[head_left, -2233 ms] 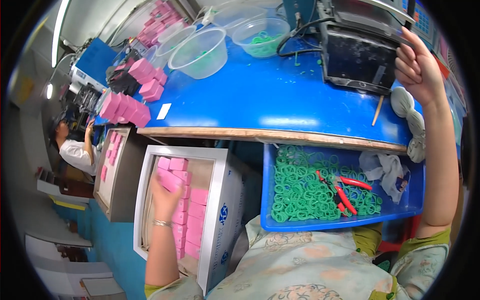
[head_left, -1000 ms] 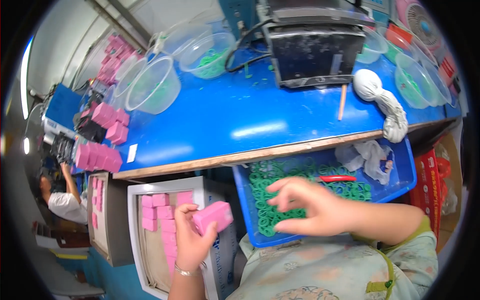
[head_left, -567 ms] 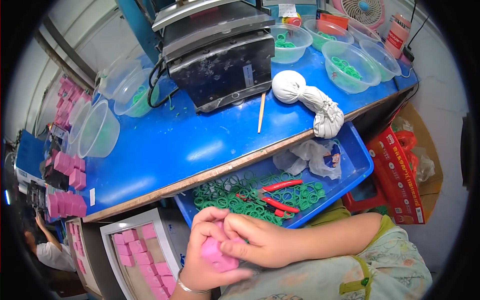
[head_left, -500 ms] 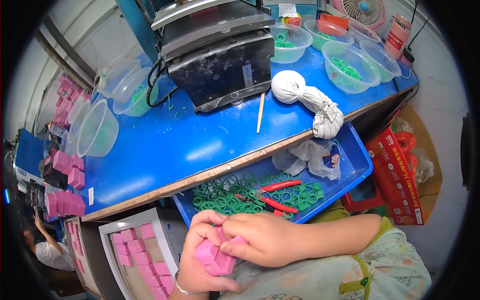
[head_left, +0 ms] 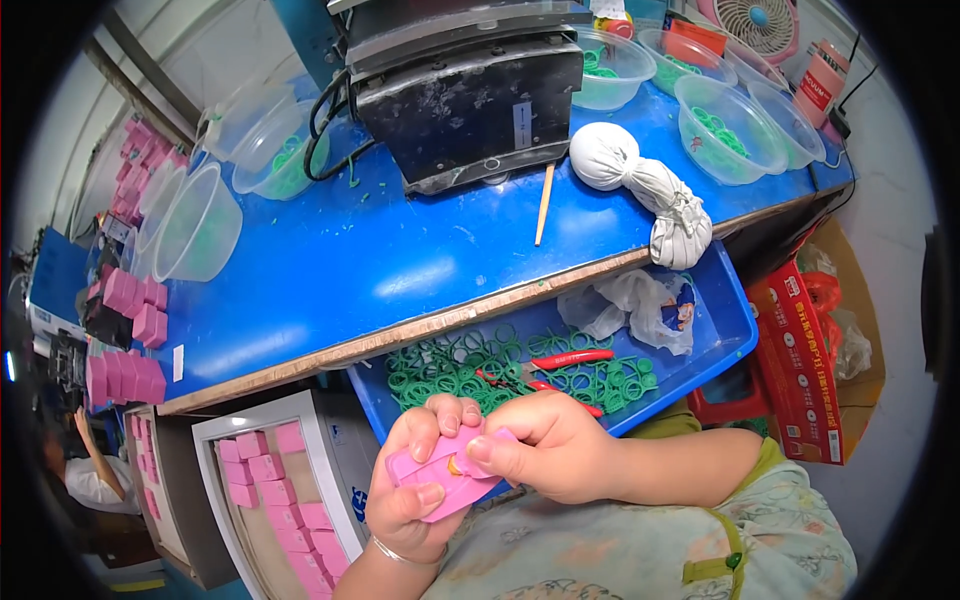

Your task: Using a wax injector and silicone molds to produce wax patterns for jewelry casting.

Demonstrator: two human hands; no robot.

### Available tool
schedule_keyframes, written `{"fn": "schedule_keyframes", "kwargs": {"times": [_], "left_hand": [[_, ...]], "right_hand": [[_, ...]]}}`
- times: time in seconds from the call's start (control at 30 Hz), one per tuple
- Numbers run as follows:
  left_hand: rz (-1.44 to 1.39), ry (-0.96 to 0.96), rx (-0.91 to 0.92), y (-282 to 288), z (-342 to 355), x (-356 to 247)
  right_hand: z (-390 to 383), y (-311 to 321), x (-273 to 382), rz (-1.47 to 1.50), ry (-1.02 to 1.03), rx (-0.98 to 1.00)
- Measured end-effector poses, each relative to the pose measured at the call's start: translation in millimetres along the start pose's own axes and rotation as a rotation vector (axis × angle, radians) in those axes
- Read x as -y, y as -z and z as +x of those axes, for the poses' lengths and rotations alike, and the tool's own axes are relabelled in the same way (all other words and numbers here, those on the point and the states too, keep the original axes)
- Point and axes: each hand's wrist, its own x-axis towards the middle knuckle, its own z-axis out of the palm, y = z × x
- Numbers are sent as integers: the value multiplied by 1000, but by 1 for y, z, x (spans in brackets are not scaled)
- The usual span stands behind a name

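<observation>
Over my lap, my left hand (head_left: 405, 490) is closed around a pink rubber mold (head_left: 440, 485), thumb on its near face. My right hand (head_left: 550, 450) pinches a lifted part of the mold, with its thumb and fingers at the right side. The mold is spread apart, and a small yellow spot shows inside near my right thumb. Just beyond my hands, green wax rings (head_left: 430, 370) lie heaped in a blue tray (head_left: 735, 325). Among them rest red-handled pliers (head_left: 572, 358), and a crumpled clear plastic bag (head_left: 640, 305) sits at the tray's right end.
A black machine (head_left: 470, 110) stands on the blue table (head_left: 400, 270), near a wooden stick (head_left: 544, 205) and a tied white cloth pouch (head_left: 605, 157). Clear bowls (head_left: 200, 225) flank it. Lower left, a white-framed tray (head_left: 210, 430) holds pink molds. Another person's arm (head_left: 95, 460) shows far left.
The mold was a closed-looking block; now it is spread open, with yellow visible inside. My right hand has shifted slightly right and up. The view has tilted a little.
</observation>
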Motion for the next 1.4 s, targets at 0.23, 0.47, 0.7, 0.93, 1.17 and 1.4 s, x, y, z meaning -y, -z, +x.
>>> {"fn": "schedule_keyframes", "kwargs": {"times": [0.23, 0.47, 0.7, 0.93, 1.17, 1.4], "left_hand": [[-446, 87, 18, 15, 10, -4], [-372, 104, -52, 23, 5, -1], [-329, 124, -93, 35, 4, 0], [-304, 142, -71, 41, 8, 3], [-279, 152, -88, 42, 14, 6], [-290, 173, -39, 39, 19, 8]], "right_hand": [[9, 6, 10, 556, -37, -7], [68, 50, 44, -1821, 617, -620], [74, 76, 49, -1606, 906, -459], [81, 80, 50, -1772, 824, -509], [77, 85, 55, -1511, 721, -320], [73, 81, 52, -1634, 669, -440]]}}
